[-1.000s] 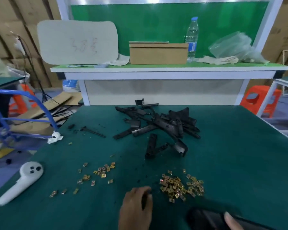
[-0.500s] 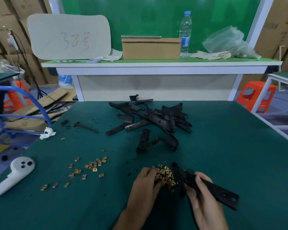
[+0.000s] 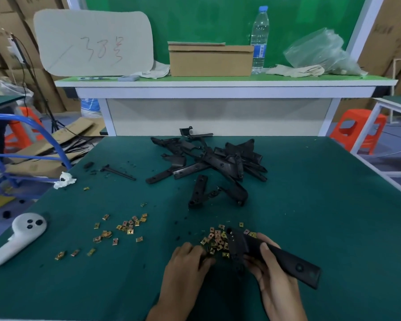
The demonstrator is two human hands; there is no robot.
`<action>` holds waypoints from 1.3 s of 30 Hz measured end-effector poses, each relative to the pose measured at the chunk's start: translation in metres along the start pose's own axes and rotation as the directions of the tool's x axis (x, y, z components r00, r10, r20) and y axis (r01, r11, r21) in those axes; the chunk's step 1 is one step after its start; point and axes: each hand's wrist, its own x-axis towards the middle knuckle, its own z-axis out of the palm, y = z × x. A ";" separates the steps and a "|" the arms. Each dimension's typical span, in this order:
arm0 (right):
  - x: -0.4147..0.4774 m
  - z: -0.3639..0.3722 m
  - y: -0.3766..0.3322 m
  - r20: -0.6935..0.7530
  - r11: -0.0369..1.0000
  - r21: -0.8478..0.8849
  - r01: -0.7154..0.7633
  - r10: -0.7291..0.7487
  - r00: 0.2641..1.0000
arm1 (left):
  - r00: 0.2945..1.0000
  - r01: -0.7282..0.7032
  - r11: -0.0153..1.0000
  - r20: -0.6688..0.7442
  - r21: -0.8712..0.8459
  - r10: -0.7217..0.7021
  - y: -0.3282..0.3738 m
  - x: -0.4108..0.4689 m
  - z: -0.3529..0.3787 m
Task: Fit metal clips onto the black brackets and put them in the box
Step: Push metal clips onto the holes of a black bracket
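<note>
**Bracket in my right hand, left reaching for a clip**

My right hand (image 3: 272,272) grips one black bracket (image 3: 273,256) around its middle, tilted so its near-left end hangs over the pile of metal clips (image 3: 218,239); I judge that keeps the fitting end close to supply. My left hand (image 3: 186,262) rests curled at the pile's near-left edge, fingers (image 3: 200,253) touching clips; whether one is pinched I cannot tell. More brackets (image 3: 208,161) lie heaped farther along the counter (image 3: 322,216). The cardboard box (image 3: 210,59) sits on the far shelf.

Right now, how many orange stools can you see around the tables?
2. One orange stool stands right of the tables; another is far left behind the blue frame, partly hidden. More may be hidden.
</note>
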 end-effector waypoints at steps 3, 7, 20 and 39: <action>0.000 -0.001 0.001 0.022 1.000 -0.007 0.011 -0.011 1.000 | 1.000 0.015 1.000 -0.004 0.003 -0.015 0.000 -0.002 0.001; 0.000 -0.003 0.002 0.048 1.000 -0.013 -0.002 0.003 0.999 | 0.997 0.051 0.996 -0.055 -0.066 -0.055 0.008 -0.002 -0.003; -0.001 -0.008 0.006 0.128 0.990 -0.112 0.082 -0.067 0.989 | 0.883 0.462 0.427 0.362 -0.777 -0.298 0.046 0.001 -0.016; 0.001 -0.010 0.005 0.168 0.998 -0.046 0.052 -0.043 0.985 | 0.741 0.651 -0.039 0.646 -0.758 -0.185 0.054 -0.011 -0.011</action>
